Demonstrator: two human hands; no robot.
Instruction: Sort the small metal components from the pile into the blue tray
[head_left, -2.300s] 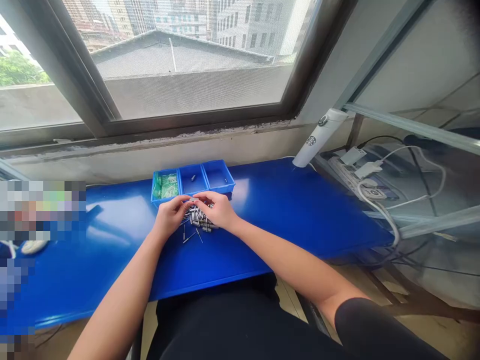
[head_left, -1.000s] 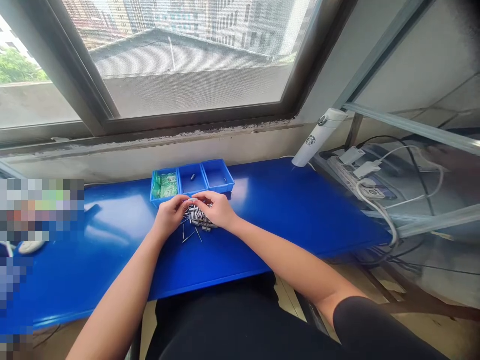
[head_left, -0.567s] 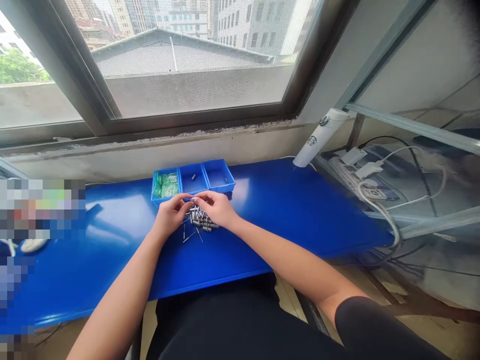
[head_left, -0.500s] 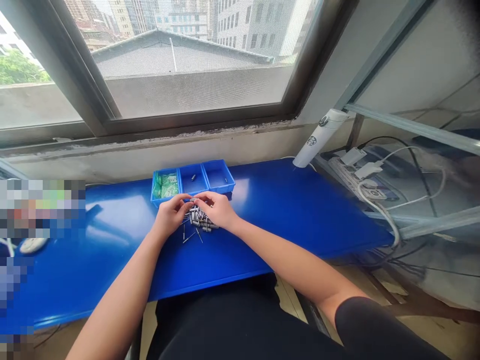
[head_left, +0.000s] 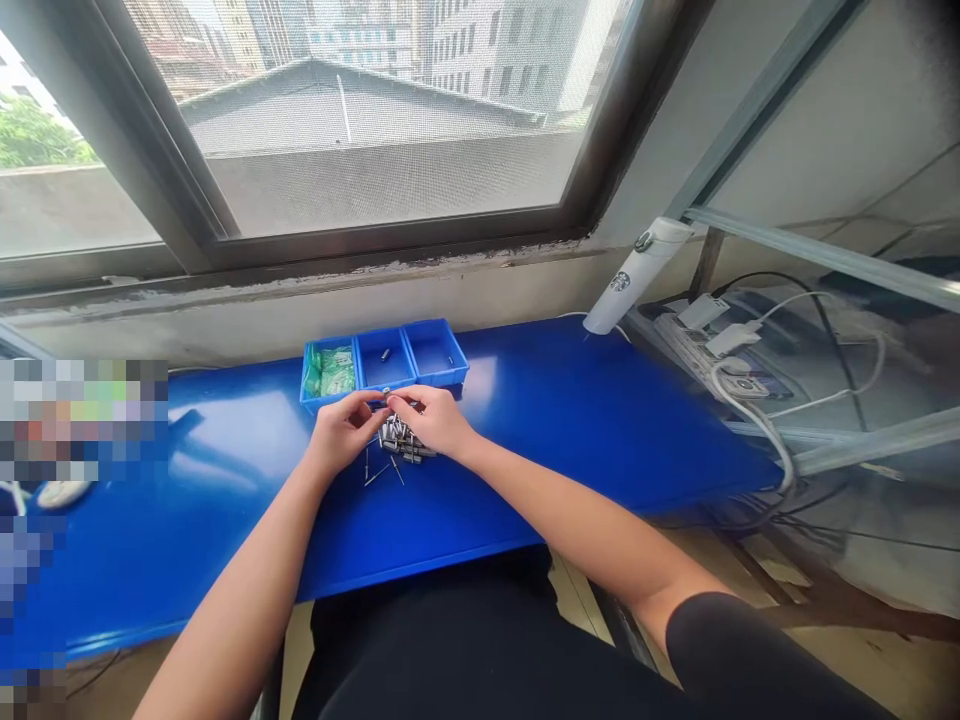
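My left hand (head_left: pixel 341 432) and my right hand (head_left: pixel 433 418) meet over a small heap of grey metal cylinders with thin wire leads (head_left: pixel 401 445) on the blue table (head_left: pixel 570 420). The fingertips of both hands pinch one small metal part (head_left: pixel 386 402) between them, just above the heap. A few loose pins (head_left: pixel 379 470) lie on the near side of the heap. Right behind the hands stands a blue three-compartment tray (head_left: pixel 384 365): green pieces (head_left: pixel 330 372) fill its left cell, one small part lies in the middle cell, and the right cell holds little.
A white tumbler (head_left: pixel 636 276) leans at the table's far right corner. Right of the table lie a power strip with plugs (head_left: pixel 712 340) and white cables (head_left: pixel 765 420). A window sill (head_left: pixel 300 285) runs behind. A white object (head_left: pixel 64 492) lies at the far left.
Both hands stay over the heap; their fingertips have drawn closer together and lifted slightly with the small part. The view shifts only a little.
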